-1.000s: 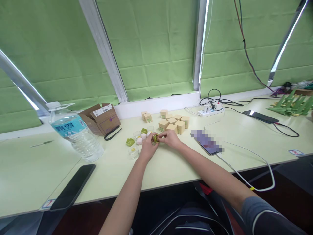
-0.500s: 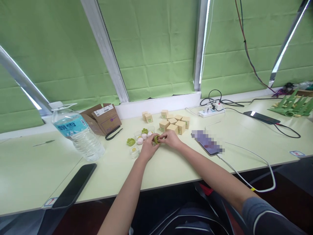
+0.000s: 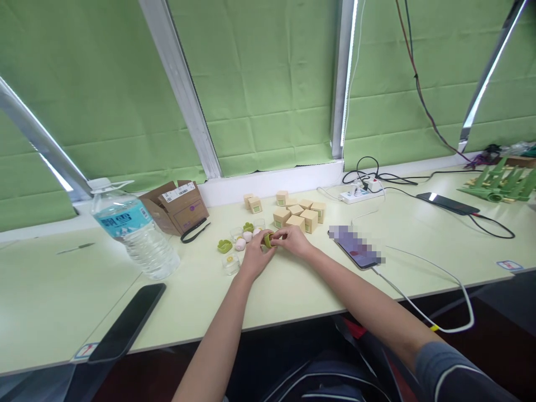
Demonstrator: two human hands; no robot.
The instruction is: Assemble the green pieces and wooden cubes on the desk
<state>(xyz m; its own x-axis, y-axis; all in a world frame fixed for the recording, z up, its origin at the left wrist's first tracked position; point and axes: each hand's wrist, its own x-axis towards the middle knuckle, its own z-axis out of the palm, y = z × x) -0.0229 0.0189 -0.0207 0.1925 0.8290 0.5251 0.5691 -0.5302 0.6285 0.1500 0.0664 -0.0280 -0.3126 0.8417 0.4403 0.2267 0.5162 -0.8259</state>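
1. Both hands, L hand (image 3: 257, 255) & R hand (image 3: 292, 240), pinch one small green piece (image 3: 268, 240) between them.
2. Piece is over bench (image 3: 288, 287), just R of pink balls (image 3: 240, 244); bench contact unclear.
3. Vs. prev. frames: no clear chg, same grip; handling prob. unfinished.

Office-like room, long pale tables (image 3: 293, 296), power strip (image 3: 362, 192), phones (image 3: 448, 203), green window blinds (image 3: 268, 84)
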